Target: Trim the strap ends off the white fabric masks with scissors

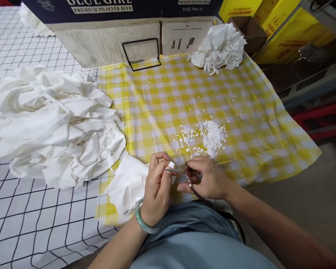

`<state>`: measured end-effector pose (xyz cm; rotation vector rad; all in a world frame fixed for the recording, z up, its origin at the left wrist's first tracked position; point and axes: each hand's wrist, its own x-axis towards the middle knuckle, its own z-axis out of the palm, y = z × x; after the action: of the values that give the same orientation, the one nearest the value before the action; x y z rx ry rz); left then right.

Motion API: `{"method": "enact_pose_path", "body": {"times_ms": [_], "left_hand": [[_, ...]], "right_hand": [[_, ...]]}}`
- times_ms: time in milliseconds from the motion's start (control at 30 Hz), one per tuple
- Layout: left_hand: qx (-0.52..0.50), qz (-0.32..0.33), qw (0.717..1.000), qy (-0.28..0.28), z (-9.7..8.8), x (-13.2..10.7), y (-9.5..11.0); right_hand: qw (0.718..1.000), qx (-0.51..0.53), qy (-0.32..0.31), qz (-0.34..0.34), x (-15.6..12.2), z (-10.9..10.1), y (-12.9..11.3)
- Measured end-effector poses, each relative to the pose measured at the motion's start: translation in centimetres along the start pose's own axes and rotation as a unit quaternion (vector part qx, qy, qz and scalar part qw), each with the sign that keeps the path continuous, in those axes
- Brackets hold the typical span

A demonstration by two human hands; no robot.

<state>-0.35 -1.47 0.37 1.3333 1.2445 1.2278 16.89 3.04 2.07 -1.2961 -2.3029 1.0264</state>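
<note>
Yellow chk cloth: L grip pinching wht tab at fingertips; R grip curled round scissors.

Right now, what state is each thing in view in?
Left hand: pinching white cloth
Right hand: gripping scissors
Scissors: blades open
White cloth: rumpled
Left cloth pile: heaped, crumpled
Far cloth pile: bunched up
White clippings: heaped, some scattered
Yellow checked tablecloth: spread, creased
Black wire stand: standing
Green bangle: worn
Beer carton: top out of view

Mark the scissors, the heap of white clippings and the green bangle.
Scissors (184, 170): head view, beside the pivot.
Heap of white clippings (213, 137): head view, middle of its densest part.
Green bangle (140, 220): head view, outer band.
</note>
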Motion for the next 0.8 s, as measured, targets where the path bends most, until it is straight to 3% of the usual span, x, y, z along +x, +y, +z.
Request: {"method": "enact_pose_path", "body": {"times_ms": [800], "left_hand": [[0.016, 0.036, 0.999, -0.017, 0.45, 0.51, -0.48]], "right_hand": [[1.0, -0.005, 0.011, 0.025, -0.06, 0.42, 0.64]]}}
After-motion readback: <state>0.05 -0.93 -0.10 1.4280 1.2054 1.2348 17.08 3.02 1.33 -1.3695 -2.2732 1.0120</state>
